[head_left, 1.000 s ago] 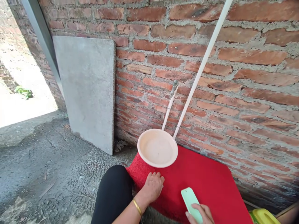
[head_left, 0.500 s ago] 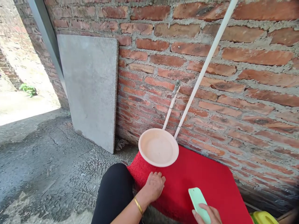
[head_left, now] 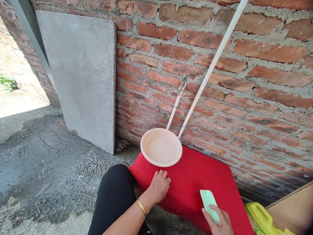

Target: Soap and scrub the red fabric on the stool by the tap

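Observation:
My left hand [head_left: 159,187], with a gold bangle at the wrist, rests palm down near the edge of a red cloth [head_left: 195,178]. Its fingers are loosely bent and slightly apart, and no object shows in them. Just beyond the fingertips stands a pale pink basin [head_left: 161,148]; no contents can be made out in it. On the right, my right hand [head_left: 220,220] grips a flat mint-green object [head_left: 209,203] between thumb and fingers. The object has rounded corners and a small dark spot near its far end; its underside is hidden.
A brick wall [head_left: 176,52] runs behind the red-covered surface, with a white pipe [head_left: 215,62] and a short pipe with a tap [head_left: 182,84]. A grey slab [head_left: 83,75] leans at left. A yellow jug [head_left: 261,217] and a cardboard box [head_left: 293,209] stand at right.
The view has shifted, showing more of the yellow jug and the cardboard box. Both hands keep their grip and pose; the mint-green object is turned slightly and sits a little farther forward.

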The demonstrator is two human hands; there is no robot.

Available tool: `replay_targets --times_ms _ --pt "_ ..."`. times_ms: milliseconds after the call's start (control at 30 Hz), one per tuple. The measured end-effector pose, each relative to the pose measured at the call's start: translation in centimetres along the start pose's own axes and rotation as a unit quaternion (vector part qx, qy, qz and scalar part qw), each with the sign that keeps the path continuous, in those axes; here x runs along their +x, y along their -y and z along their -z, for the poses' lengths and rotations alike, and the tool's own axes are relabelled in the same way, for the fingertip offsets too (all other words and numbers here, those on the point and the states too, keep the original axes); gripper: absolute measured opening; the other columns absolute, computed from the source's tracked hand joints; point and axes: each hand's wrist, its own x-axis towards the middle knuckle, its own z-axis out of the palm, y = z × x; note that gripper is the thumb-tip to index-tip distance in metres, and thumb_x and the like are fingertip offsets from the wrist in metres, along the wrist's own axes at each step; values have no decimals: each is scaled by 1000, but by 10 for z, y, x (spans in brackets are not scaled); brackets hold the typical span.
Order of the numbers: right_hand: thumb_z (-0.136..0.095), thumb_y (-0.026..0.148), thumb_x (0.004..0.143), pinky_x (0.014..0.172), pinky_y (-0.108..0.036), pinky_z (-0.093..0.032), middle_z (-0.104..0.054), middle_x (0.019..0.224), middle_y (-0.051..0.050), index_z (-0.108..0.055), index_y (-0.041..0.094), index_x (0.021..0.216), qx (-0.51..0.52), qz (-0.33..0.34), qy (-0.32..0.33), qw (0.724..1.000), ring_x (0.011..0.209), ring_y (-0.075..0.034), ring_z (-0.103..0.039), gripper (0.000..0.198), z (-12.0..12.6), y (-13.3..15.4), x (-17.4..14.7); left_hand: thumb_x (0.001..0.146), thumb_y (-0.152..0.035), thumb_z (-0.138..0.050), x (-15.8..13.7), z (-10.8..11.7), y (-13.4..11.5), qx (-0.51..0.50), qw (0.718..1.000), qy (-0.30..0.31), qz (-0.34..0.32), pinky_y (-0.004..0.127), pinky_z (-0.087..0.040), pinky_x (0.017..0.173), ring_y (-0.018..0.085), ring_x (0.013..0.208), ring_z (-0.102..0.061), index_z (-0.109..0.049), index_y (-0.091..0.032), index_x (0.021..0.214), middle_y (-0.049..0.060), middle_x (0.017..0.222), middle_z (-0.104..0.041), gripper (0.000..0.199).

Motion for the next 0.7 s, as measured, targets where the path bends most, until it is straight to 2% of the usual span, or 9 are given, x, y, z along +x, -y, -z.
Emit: replay_targets --times_ms 133,233,300,367,467,533,600,700 --pt "-60 75 71 85 -34 -54 -63 103 -4 -71 30 94 23 110 30 993 95 -24 -66 51 -31 31 -23 92 -39 -55 -3 -8 -13 -22 998 -9 -52 59 -30 112 34 138 -37 -56 -25 130 15 142 -48 40" --pt "-61 67 76 83 -31 -55 -64 100 -3 -70 30 94 27 170 49 984 92 -21 -67 43 -44 42 -32 82 -55 -67 -4 -12 -16 -43 995 20 -93 66 -19 116 37 148 -19 -45 -31 143 14 155 -38 69" --pt "-60 68 76 83 -32 -55 -64 100 -4 -70 30 95 19 159 42 986 92 -22 -66 43 -39 37 -30 74 -62 -72 -3 -14 -15 -49 993 49 -100 68 -11 117 39 150 -12 -40 -34 148 13 161 -29 85" --pt "-58 73 74 84 -35 -54 -63 101 -5 -70 28 95 8 110 17 994 92 -24 -66 51 -24 22 -23 69 -65 -75 -2 -16 -14 -48 992 67 -96 69 -7 117 40 151 -8 -36 -35 150 13 163 -22 94" --pt "-55 83 68 85 -41 -53 -63 100 -8 -71 25 97 -3 25 -30 999 94 -28 -66 66 2 -1 -10 66 -64 -78 -1 -18 -13 -39 992 70 -94 70 -4 117 40 150 -5 -32 -36 151 13 164 -14 101" --pt "-54 85 66 85 -42 -53 -63 100 -8 -71 24 99 -3 -2 -47 999 94 -29 -65 71 10 -8 -7 66 -62 -79 -1 -20 -13 -29 993 69 -93 70 -3 117 41 150 -3 -31 -36 152 13 164 -11 102" --pt "-56 83 67 84 -39 -54 -63 101 -8 -70 24 99 5 4 -42 999 93 -27 -65 68 7 -3 -10 67 -59 -80 0 -24 -14 -17 994 63 -91 70 -3 117 40 150 -3 -31 -36 152 14 164 -11 101" --pt "-59 73 73 84 -35 -54 -63 102 -6 -70 26 96 20 68 3 997 93 -24 -66 54 -12 17 -21 70 -55 -80 2 -34 -13 4 995 35 -93 71 -5 116 40 150 -5 -29 -38 152 14 164 -12 98"
